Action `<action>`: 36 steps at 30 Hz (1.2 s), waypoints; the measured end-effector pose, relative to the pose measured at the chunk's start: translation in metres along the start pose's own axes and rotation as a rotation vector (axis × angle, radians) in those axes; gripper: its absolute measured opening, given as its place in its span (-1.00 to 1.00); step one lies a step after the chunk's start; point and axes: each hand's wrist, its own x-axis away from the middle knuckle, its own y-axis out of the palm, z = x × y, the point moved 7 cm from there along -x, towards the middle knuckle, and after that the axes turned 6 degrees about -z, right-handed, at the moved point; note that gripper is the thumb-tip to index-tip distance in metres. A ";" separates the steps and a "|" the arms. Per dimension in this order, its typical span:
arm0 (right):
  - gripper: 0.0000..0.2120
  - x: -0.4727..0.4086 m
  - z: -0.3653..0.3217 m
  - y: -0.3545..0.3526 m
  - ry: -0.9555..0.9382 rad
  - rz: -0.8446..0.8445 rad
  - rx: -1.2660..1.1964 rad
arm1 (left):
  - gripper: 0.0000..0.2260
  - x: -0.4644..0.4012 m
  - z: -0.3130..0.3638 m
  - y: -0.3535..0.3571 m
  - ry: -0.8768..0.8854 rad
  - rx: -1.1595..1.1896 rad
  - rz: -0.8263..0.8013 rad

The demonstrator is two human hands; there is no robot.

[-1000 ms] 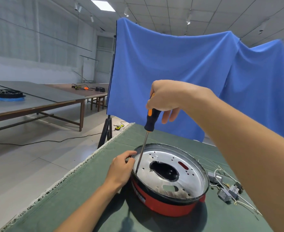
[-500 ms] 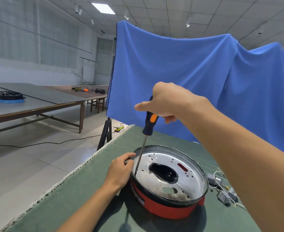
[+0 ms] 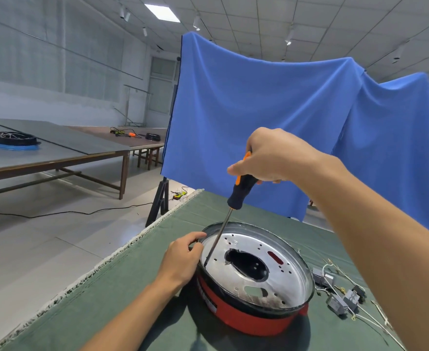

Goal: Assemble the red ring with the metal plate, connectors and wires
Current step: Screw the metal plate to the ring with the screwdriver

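Observation:
The red ring [image 3: 254,317] stands on the green mat with the round metal plate [image 3: 281,274] seated inside it; the plate has a dark central opening and several small holes. My left hand [image 3: 183,259] grips the ring's left rim. My right hand [image 3: 271,155] is closed on the black and orange screwdriver [image 3: 240,191], held nearly upright, its tip resting on the plate's left edge close to my left thumb. Grey connectors with white wires [image 3: 340,297] lie on the mat to the right of the ring.
The green mat [image 3: 122,295] ends in a frayed edge on the left, with bare floor below. A blue cloth [image 3: 271,117] hangs behind the table. Long tables [image 3: 56,153] stand far left with a black ring and tools on them.
My right hand has rotated on the screwdriver handle, thumb now pointing left. The tip stays on the same spot of the plate. My left hand has not moved.

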 end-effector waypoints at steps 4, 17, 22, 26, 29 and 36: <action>-0.73 0.000 0.001 0.005 0.021 0.052 0.002 | -0.71 -0.001 0.001 -0.001 0.001 0.002 0.002; -0.70 0.004 -0.004 0.005 0.051 0.024 0.029 | -0.71 0.002 0.001 -0.002 -0.003 0.011 0.001; -0.77 0.002 0.004 0.005 0.114 0.064 -0.031 | -0.71 0.002 0.001 -0.002 -0.008 0.011 -0.004; -0.66 0.001 0.003 0.000 0.120 0.208 0.076 | -0.71 0.003 0.002 -0.002 -0.011 -0.002 -0.005; -0.63 0.000 0.004 0.005 0.082 0.217 -0.008 | -0.70 0.003 0.002 -0.003 -0.022 0.007 -0.005; -0.80 0.009 0.039 -0.011 0.125 0.444 -0.400 | -0.64 0.006 0.005 -0.003 -0.045 0.011 -0.026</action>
